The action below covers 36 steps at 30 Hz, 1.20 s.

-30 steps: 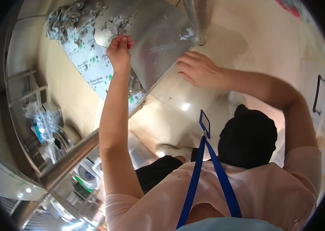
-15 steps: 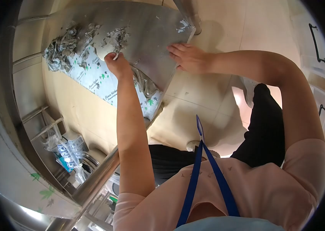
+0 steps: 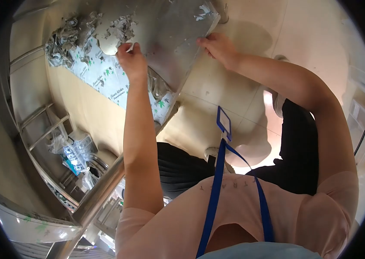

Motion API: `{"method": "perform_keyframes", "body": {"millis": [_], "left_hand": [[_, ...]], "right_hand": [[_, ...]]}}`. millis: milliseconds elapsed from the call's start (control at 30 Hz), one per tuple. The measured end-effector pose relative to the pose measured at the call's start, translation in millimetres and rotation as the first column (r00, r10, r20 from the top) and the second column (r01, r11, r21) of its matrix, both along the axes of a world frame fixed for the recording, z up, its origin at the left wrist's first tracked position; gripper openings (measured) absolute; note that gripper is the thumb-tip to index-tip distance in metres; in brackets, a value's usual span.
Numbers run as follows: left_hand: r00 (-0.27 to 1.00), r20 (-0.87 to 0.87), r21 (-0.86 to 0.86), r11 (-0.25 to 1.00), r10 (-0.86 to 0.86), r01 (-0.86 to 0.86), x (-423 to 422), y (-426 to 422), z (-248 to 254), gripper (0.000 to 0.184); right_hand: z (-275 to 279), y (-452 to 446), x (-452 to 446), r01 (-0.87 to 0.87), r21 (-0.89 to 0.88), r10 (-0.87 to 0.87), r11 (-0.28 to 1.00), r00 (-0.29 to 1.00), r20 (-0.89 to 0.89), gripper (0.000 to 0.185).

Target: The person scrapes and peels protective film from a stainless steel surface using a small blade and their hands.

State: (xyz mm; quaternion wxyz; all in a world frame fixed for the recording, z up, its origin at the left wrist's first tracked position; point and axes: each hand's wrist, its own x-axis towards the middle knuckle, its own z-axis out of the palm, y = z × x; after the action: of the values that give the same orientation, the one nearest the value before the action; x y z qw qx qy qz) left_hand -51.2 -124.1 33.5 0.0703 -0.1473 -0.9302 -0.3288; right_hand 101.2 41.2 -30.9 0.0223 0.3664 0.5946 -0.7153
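My left hand [image 3: 131, 62] is pinched on a small whitish scrap [image 3: 130, 48] above the metal tabletop [image 3: 161, 30]. Beneath it lies a pale liner sheet [image 3: 100, 77] printed with green leaves and lettering. Crumpled grey shreds [image 3: 121, 28] sit just beyond the fingertips, and a bigger crumpled heap [image 3: 61, 45] lies farther left. A loose grey flap [image 3: 158, 84] rests on the liner near the table's edge. My right hand [image 3: 218, 48] is at the right edge of the tabletop with fingers curled closed; whatever they hold, if anything, is hidden.
Pale scraps [image 3: 202, 12] lie at the far table corner, above a metal leg [image 3: 223, 13]. A metal rail [image 3: 100, 185] and a rack with bagged items [image 3: 76, 155] are at lower left. Drawers with black handles [image 3: 362, 142] stand right. A blue-framed badge [image 3: 224, 121] hangs from my neck.
My right hand has gone from lying spread on the tabletop to curled fingers at its edge, farther up in view. My left hand stays by the grey shreds. The view has shifted slightly.
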Motion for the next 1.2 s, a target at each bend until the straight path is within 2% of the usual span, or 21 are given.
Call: {"method": "perform_keyframes", "body": {"millis": [33, 67, 133, 167, 267, 333, 367, 433, 500, 600, 800, 933, 1033, 1200], "left_hand": [[0.994, 0.041, 0.072, 0.993, -0.101, 0.098, 6.9, 2.6, -5.3, 0.021], [0.976, 0.076, 0.149, 0.971, -0.202, 0.189, 13.5, 5.0, -12.1, 0.023], [0.964, 0.195, 0.095, 0.982, -0.181, 0.165, 46.0, 26.4, 5.2, 0.023], [0.97, 0.17, 0.063, 0.984, -0.176, 0.167, 46.1, 24.6, -6.4, 0.024], [0.977, 0.199, 0.153, 0.987, -0.07, 0.04, 56.4, 28.3, -13.6, 0.024], [0.93, 0.365, 0.335, 0.937, -0.034, -0.098, 69.0, 34.1, -12.2, 0.024], [0.895, 0.444, 0.412, 0.894, -0.03, -0.175, 75.9, 36.9, -10.1, 0.024], [0.787, 0.611, 0.332, 0.931, -0.088, -0.153, 93.0, 46.3, 5.5, 0.022], [0.616, 0.78, 0.246, 0.959, -0.11, -0.14, 101.3, 60.7, 20.2, 0.024], [0.578, 0.8, 0.304, 0.94, -0.165, -0.153, 94.8, 78.5, 17.2, 0.026], [0.495, 0.854, 0.372, 0.852, -0.159, -0.369, 63.1, 108.0, -1.8, 0.018], [0.521, 0.847, 0.337, 0.866, -0.106, -0.37, 63.9, 115.9, -0.4, 0.014], [0.533, 0.841, 0.32, 0.878, -0.09, -0.357, 66.1, 118.0, -0.7, 0.012], [0.54, 0.839, 0.317, 0.867, -0.068, -0.384, 65.6, 122.1, -4.2, 0.011]], "right_hand": [[0.3, -2.0, -0.6, 0.064, -0.018, -0.064, 0.998, 0.998, -0.015, 0.037], [-0.1, -0.9, -0.3, 0.055, -0.051, -0.055, 0.997, 0.998, 0.007, 0.036], [13.1, 9.5, -0.8, 0.041, -0.106, -0.037, 0.994, 0.998, 0.042, 0.034], [11.9, 11.1, -3.1, 0.014, -0.076, -0.009, 0.997, 0.998, 0.066, 0.031], [8.5, 14.6, -5.4, -0.039, 0.002, 0.039, 0.999, 0.995, 0.093, 0.025], [12.6, 14.8, -1.9, -0.036, 0.037, 0.034, 0.999, 0.998, 0.052, 0.021], [15.7, 14.6, 1.0, 0.107, -0.108, -0.105, 0.988, 0.994, 0.016, 0.019], [34.4, 15.7, 6.3, 0.357, -0.395, -0.385, 0.846, 0.923, 0.008, 0.016], [39.6, 18.9, 7.4, 0.389, -0.488, -0.437, 0.781, 0.899, 0.017, 0.015], [39.2, 16.4, 4.7, 0.389, -0.578, -0.452, 0.718, 0.891, 0.039, 0.013], [38.0, 19.1, -1.8, 0.409, -0.61, -0.453, 0.679, 0.887, 0.09, 0.011], [36.8, 23.9, 0.6, 0.366, -0.697, -0.415, 0.617, 0.904, 0.107, 0.013], [38.1, 25.0, 2.3, 0.287, -0.688, -0.352, 0.666, 0.935, 0.049, 0.019], [45.9, 26.0, -0.3, 0.311, -0.643, -0.349, 0.7, 0.934, 0.072, 0.019]]}}
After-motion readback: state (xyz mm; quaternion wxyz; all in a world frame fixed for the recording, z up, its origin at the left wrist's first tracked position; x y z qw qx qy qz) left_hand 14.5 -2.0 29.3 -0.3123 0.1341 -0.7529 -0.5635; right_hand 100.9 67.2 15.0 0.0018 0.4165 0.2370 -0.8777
